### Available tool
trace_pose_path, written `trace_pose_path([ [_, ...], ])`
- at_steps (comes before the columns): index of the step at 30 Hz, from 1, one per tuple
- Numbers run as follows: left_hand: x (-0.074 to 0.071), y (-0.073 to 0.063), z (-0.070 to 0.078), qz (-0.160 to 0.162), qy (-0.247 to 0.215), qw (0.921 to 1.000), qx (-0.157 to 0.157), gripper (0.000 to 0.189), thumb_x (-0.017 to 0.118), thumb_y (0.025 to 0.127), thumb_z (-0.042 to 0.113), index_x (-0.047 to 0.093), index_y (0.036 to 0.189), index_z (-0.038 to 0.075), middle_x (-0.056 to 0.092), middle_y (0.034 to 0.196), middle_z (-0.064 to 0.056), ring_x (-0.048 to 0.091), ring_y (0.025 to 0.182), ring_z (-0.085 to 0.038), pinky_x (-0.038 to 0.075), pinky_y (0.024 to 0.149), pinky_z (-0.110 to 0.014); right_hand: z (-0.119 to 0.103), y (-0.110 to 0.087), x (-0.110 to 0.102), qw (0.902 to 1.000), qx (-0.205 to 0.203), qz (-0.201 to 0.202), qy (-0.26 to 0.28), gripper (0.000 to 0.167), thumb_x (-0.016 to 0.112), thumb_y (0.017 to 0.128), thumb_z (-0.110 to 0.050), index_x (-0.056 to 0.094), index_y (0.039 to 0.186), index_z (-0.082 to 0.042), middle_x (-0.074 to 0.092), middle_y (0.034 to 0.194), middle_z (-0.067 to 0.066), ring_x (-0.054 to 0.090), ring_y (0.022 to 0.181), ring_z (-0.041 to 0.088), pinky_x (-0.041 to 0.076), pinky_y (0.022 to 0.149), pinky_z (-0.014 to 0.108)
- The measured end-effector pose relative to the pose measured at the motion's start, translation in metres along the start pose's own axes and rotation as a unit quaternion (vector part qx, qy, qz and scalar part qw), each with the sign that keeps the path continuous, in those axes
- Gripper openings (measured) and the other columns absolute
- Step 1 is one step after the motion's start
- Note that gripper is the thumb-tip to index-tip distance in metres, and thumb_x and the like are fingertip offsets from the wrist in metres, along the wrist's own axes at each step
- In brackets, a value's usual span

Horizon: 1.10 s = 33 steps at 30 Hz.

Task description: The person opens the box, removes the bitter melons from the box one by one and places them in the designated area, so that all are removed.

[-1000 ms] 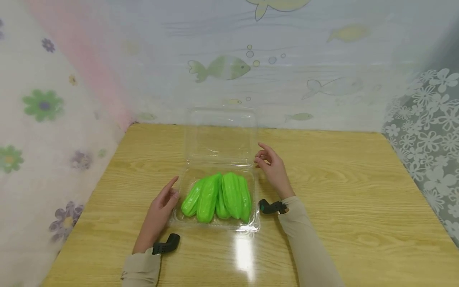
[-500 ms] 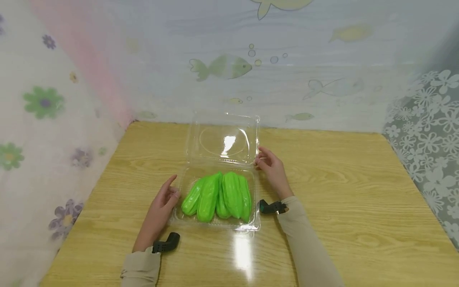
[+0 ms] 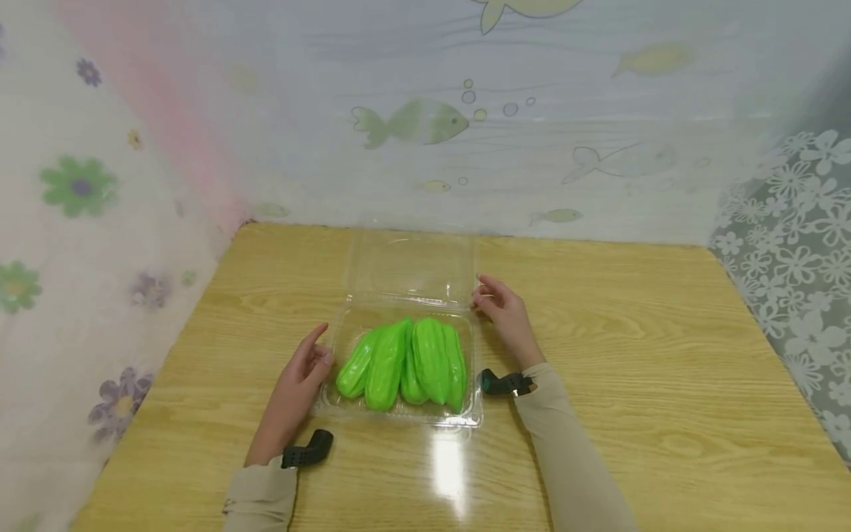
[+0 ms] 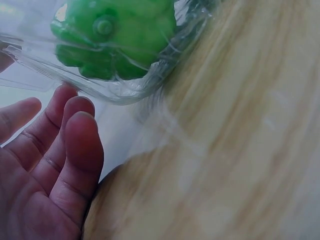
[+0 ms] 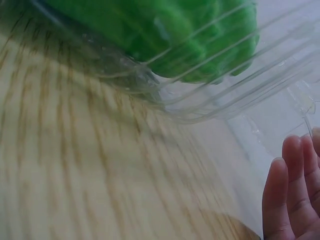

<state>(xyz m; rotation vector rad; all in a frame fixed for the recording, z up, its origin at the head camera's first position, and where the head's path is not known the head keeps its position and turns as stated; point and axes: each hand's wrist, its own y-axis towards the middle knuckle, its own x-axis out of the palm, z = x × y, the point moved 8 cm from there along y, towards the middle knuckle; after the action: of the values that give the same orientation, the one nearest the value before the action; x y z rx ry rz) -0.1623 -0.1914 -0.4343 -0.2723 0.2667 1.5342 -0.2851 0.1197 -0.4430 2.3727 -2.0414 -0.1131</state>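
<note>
A clear plastic clamshell box (image 3: 399, 420) lies on the table with its lid (image 3: 412, 266) raised at the back. Inside lie several bright green, ridged, elongated vegetables (image 3: 431, 362), glossy and possibly artificial. My left hand (image 3: 299, 380) is at the box's left side, fingers loosely extended; in the left wrist view its fingertips (image 4: 82, 131) are close under the clear wall, contact unclear. My right hand (image 3: 507, 314) is by the lid's lower right corner with relaxed fingers. In the right wrist view its fingertips (image 5: 292, 146) are near the lid's clear edge; whether they touch cannot be told.
The wood-grain table (image 3: 638, 355) meets a wall (image 3: 292, 148) with fish drawings at the back. A flower-patterned wall (image 3: 80, 295) stands on the left, and a grey floral panel (image 3: 811, 244) on the right. Black wrist cameras (image 3: 309, 449) sit on both wrists.
The lid's tilt has changed: its top edge is lower than a second ago, and its glare of half a second ago is gone. The right fingertips have shifted slightly down; the left hand is nearly still.
</note>
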Motion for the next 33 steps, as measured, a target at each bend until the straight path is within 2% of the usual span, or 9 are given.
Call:
trace_pose_path([
  [4, -0.001, -0.001, 0.0, 0.0, 0.003, 1.0, 0.001, 0.049, 0.045, 0.094, 0.029, 0.03, 0.139, 0.018, 0.051, 0.107, -0.014, 0.05, 0.093, -0.024, 0.039, 0.077, -0.023, -0.001, -0.002, 0.001, 0.9999, 0.011, 0.0, -0.011, 0.042, 0.051, 0.09, -0.002, 0.042, 0.131, 0.0, 0.052, 0.107, 0.022, 0.057, 0.085, 0.015, 0.048, 0.074, 0.027],
  [11, 0.0, -0.001, -0.001, 0.0, 0.007, 1.0, 0.0, 0.048, 0.045, 0.094, 0.029, 0.03, 0.139, 0.018, 0.051, 0.106, -0.014, 0.05, 0.093, -0.025, 0.039, 0.077, -0.023, 0.017, 0.004, -0.003, 0.9994, 0.03, 0.007, -0.014, 0.042, 0.056, 0.089, -0.013, 0.046, 0.129, -0.006, 0.054, 0.107, 0.017, 0.057, 0.086, 0.014, 0.048, 0.075, 0.026],
  [16, 0.0, 0.0, 0.0, 0.0, 0.008, 1.0, 0.002, 0.047, 0.045, 0.094, 0.029, 0.032, 0.138, 0.017, 0.05, 0.106, -0.014, 0.049, 0.093, -0.024, 0.039, 0.077, -0.024, 0.02, 0.006, -0.003, 0.9995, 0.024, 0.002, -0.02, 0.042, 0.055, 0.089, -0.014, 0.046, 0.129, -0.005, 0.055, 0.107, 0.017, 0.057, 0.088, 0.016, 0.048, 0.076, 0.027],
  [21, 0.0, 0.0, -0.001, 0.0, 0.006, 1.0, 0.002, 0.046, 0.045, 0.094, 0.029, 0.033, 0.138, 0.017, 0.05, 0.107, -0.014, 0.048, 0.094, -0.023, 0.039, 0.077, -0.024, 0.021, 0.007, -0.003, 0.9989, 0.041, -0.006, -0.02, 0.042, 0.055, 0.089, -0.014, 0.045, 0.129, -0.003, 0.055, 0.109, 0.018, 0.056, 0.09, 0.016, 0.047, 0.078, 0.026],
  [25, -0.001, 0.002, -0.01, -0.003, 0.001, 1.0, 0.001, 0.046, 0.046, 0.094, 0.03, 0.034, 0.138, 0.02, 0.051, 0.105, -0.012, 0.049, 0.092, -0.022, 0.039, 0.077, -0.025, 0.025, 0.006, -0.003, 0.9982, 0.06, 0.001, 0.0, 0.043, 0.057, 0.089, -0.015, 0.046, 0.128, -0.001, 0.055, 0.11, 0.02, 0.057, 0.088, 0.016, 0.047, 0.078, 0.026],
  [30, -0.002, 0.007, -0.026, -0.003, 0.012, 0.9999, 0.005, 0.046, 0.045, 0.092, 0.038, 0.034, 0.137, 0.03, 0.051, 0.106, -0.006, 0.049, 0.093, -0.018, 0.04, 0.078, -0.026, 0.027, 0.006, -0.005, 0.9975, 0.061, 0.017, 0.031, 0.042, 0.059, 0.087, -0.018, 0.049, 0.125, -0.002, 0.057, 0.104, 0.02, 0.058, 0.085, 0.016, 0.047, 0.076, 0.027],
  [33, -0.001, 0.01, -0.03, -0.003, 0.022, 0.9997, 0.009, 0.046, 0.044, 0.092, 0.042, 0.033, 0.136, 0.033, 0.05, 0.108, -0.005, 0.048, 0.096, -0.017, 0.039, 0.079, -0.026, 0.029, 0.007, -0.008, 0.996, 0.062, 0.019, 0.062, 0.043, 0.059, 0.087, -0.019, 0.049, 0.126, -0.002, 0.057, 0.103, 0.018, 0.059, 0.084, 0.017, 0.048, 0.075, 0.028],
])
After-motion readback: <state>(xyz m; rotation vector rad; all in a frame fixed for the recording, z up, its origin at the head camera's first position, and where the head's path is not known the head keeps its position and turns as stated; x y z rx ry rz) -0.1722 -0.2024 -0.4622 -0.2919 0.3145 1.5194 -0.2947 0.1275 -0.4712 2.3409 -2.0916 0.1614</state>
